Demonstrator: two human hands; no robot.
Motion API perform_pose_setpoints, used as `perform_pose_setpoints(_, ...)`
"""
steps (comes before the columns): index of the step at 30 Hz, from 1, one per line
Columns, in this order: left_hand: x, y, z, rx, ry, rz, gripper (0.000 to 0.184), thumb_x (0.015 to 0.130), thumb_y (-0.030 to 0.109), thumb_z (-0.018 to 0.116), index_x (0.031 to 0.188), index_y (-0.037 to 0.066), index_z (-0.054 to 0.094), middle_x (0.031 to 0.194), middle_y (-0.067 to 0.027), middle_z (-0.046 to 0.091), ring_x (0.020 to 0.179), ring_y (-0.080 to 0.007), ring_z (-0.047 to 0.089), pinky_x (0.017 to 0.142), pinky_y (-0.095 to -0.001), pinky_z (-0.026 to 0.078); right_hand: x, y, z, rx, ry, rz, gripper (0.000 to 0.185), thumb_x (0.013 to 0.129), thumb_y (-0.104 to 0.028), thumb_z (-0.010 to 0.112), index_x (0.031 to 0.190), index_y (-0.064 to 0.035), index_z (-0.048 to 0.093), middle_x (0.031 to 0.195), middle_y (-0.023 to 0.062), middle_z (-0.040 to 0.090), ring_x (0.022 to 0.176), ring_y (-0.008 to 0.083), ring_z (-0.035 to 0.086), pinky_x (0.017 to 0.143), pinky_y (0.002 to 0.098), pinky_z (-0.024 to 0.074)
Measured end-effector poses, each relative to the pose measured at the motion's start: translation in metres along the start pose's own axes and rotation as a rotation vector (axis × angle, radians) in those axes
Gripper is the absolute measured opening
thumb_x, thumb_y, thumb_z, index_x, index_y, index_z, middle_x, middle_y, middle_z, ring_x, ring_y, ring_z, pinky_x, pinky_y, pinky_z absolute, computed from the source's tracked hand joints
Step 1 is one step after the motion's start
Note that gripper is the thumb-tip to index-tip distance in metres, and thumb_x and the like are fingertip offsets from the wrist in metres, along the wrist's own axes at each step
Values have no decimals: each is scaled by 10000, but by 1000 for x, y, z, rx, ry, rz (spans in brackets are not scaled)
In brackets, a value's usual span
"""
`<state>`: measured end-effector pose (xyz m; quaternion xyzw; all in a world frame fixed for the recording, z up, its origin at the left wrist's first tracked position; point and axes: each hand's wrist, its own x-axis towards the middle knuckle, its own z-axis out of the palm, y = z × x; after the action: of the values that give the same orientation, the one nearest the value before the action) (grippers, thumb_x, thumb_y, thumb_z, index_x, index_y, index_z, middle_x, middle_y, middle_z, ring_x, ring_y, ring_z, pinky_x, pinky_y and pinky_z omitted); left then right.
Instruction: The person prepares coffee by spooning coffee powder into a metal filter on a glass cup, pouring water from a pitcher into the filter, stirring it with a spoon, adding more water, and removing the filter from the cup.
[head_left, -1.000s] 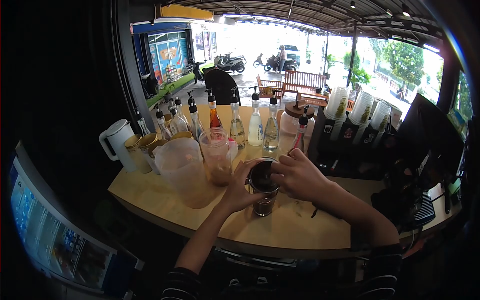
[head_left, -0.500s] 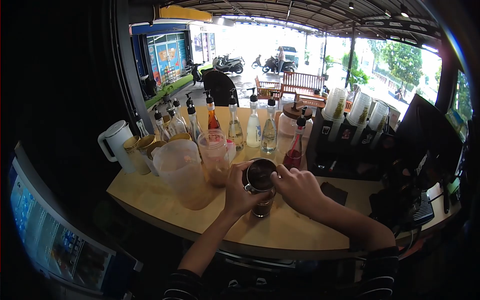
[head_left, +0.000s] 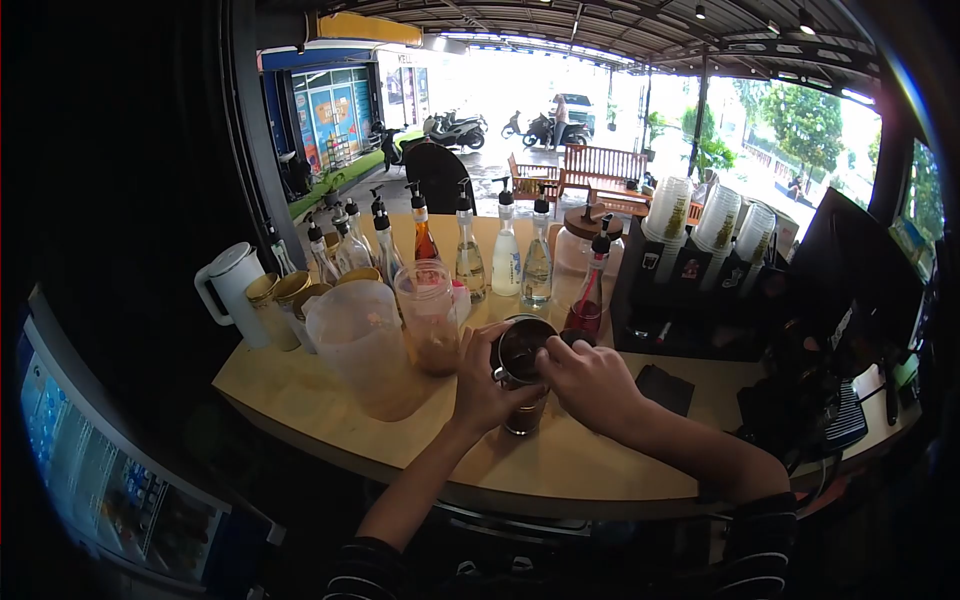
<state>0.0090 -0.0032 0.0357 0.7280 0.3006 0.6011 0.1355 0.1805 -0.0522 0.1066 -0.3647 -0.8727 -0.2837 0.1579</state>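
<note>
My left hand (head_left: 478,388) is wrapped round a dark metal cup (head_left: 522,348), its mouth tilted toward me. Directly below the cup stands a clear glass (head_left: 522,418) with brown contents on the counter. At the cup's right rim my right hand (head_left: 592,382) has its fingers pinched together. Whatever those fingers hold, if anything, is hidden by the hand. Left of my left hand are a clear plastic jar (head_left: 430,335) with brown residue and a large translucent pitcher (head_left: 355,335).
Several pump bottles (head_left: 470,255) line the counter's (head_left: 330,390) far side. A red syrup bottle (head_left: 588,300) and a lidded glass jar (head_left: 575,255) stand behind my right hand. Stacked plastic cups (head_left: 718,215) fill a black holder at right. A white jug (head_left: 232,285) is at left.
My right hand has shifted slightly left and inward over the cup's rim. The cup and my left hand have moved very slightly right.
</note>
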Motion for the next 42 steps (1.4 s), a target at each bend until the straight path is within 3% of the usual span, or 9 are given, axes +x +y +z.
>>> perform_pose_setpoints(4,1,1,-4,49,-54,11,800,551,231,879,1221,49,480,1152,-132,545,1064,-317,523,934,-417,430,7,16,-1,-25,83,93,221,723,-144,641,918,-54,587,920,51,530,823,188,596,674,321,451)
perform_pose_setpoints(7,2,-3,-6,36,-54,-4,818,555,247,879,1239,54,474,1169,-129,550,1083,-318,519,994,-436,385,4,7,-2,11,77,-37,231,720,-142,642,928,-56,590,933,51,535,840,184,591,675,312,453)
perform_pose_setpoints(11,0,-2,-7,53,-67,1,830,570,285,876,1261,71,470,1203,-113,559,1137,-300,530,1097,-486,256,8,15,-4,-23,127,52,234,714,-155,644,926,-62,611,925,31,532,851,173,573,683,315,433)
perform_pose_setpoints(15,2,-5,-11,82,-85,11,845,579,305,873,1283,89,460,1235,-96,562,1175,-276,539,1136,-519,175,6,11,-2,-42,142,-137,254,711,-154,642,945,-60,614,928,28,533,855,159,549,682,318,415)
perform_pose_setpoints(19,1,-2,-11,89,-95,0,852,579,299,873,1292,94,454,1238,-92,566,1182,-271,534,1139,-532,165,11,19,-6,-1,182,-44,198,704,-156,645,886,-82,620,927,19,531,881,159,538,712,330,402)
perform_pose_setpoints(22,2,-3,-10,45,-50,-14,852,575,296,873,1291,95,456,1235,-94,572,1171,-265,543,1143,-536,157,7,12,-4,22,163,-135,178,704,-157,646,865,-89,614,930,15,532,878,160,537,722,333,393)
perform_pose_setpoints(29,2,0,-12,66,-69,-22,861,559,265,875,1290,89,456,1226,-98,580,1149,-263,564,1154,-524,142,10,16,-7,31,134,-120,150,702,-170,660,828,-102,614,917,11,525,879,158,536,722,327,383)
perform_pose_setpoints(38,1,4,-8,60,-34,-49,858,556,271,880,1275,84,450,1227,-107,567,1163,-284,547,1145,-534,157,10,15,-7,8,147,-84,183,683,-176,676,836,-94,616,920,18,522,875,160,541,717,332,386)
perform_pose_setpoints(42,-1,4,-6,77,-5,-73,854,542,296,890,1249,85,460,1211,-107,566,1175,-297,530,1142,-539,160,11,10,-2,79,171,-11,284,630,-148,691,898,-98,611,888,29,512,840,183,525,722,339,385)
